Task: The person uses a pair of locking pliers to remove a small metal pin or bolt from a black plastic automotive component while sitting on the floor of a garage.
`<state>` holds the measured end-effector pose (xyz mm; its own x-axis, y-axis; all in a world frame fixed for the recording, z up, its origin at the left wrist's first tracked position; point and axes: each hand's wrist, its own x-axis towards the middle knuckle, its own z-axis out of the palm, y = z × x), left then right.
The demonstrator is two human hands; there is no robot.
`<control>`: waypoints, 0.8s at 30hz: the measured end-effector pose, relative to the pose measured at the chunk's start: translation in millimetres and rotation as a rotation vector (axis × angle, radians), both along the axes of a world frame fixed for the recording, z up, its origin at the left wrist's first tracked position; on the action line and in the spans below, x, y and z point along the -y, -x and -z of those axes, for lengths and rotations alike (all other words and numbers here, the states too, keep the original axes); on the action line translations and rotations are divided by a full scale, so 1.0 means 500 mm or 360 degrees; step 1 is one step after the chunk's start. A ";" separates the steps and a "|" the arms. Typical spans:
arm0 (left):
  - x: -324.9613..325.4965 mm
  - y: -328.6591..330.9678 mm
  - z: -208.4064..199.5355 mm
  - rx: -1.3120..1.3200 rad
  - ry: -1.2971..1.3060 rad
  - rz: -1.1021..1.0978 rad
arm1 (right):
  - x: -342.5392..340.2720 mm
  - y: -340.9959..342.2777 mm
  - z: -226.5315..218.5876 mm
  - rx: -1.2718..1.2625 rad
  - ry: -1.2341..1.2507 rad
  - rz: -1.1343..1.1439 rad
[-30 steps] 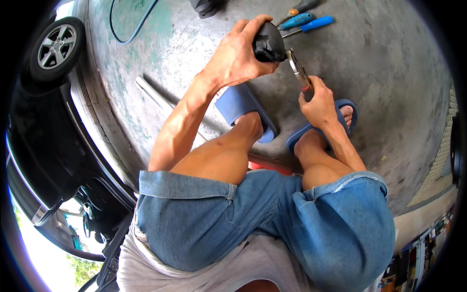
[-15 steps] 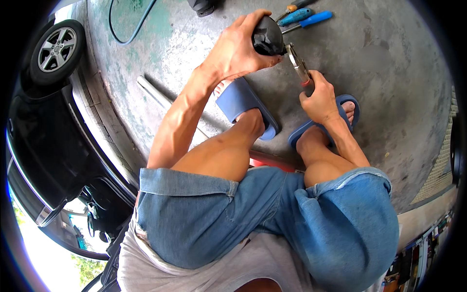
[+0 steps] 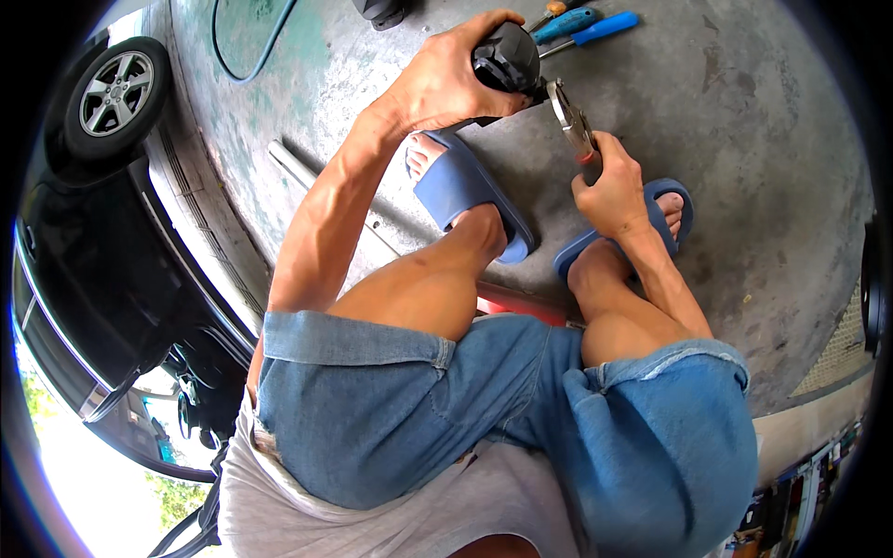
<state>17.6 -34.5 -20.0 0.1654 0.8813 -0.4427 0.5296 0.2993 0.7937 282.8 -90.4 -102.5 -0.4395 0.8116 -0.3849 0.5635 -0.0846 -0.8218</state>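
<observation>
A: "Your left hand (image 3: pixel 451 79) is clamped round a black part (image 3: pixel 507 60), held above the floor (image 3: pixel 735 121) beyond your left sandal (image 3: pixel 456 191); your right hand (image 3: pixel 609 191) is wrapped round the pliers (image 3: pixel 571 123)."

B: "Their tips sit close by the part; contact, I can't quite tell; screwdrivers (image 3: pixel 605 28) lie just past it; your room opens toward the floor's right edge, while a metal bar (image 3: pixel 293 163) lies toward its left edge."

We see a grey, stained concrete floor (image 3: pixel 735 121) spreading beside the black car (image 3: pixel 93 270), with worn green patches (image 3: pixel 321 51) on the side nearer it. Beyond the car we find bright daylight (image 3: pixel 70 456) and green leaves (image 3: pixel 177 499); across the floor from it runs a pale ledge (image 3: pixel 805 423).
</observation>
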 end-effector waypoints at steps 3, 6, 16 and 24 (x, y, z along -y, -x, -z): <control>-0.008 -0.005 -0.012 0.0056 0.0110 0.0000 | 0.007 0.003 0.001 -0.0033 -0.0043 0.0045; 0.003 -0.006 0.005 -0.0104 -0.0256 0.0045 | 0.008 -0.002 0.009 -0.0007 -0.0087 0.0076; 0.045 0.001 0.008 -0.0302 -0.0427 -0.0018 | 0.004 0.008 -0.020 0.0312 -0.0096 -0.0153; 0.078 -0.012 0.012 -0.0382 -0.0662 -0.0141 | -0.033 0.041 -0.081 0.0246 0.0381 -0.0041</control>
<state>23.9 -73.6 -25.9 0.0180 0.9976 -0.0664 0.6991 0.0349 0.7142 262.1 -73.8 -62.1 -0.3800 0.6791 -0.6280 0.6848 -0.2498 -0.6845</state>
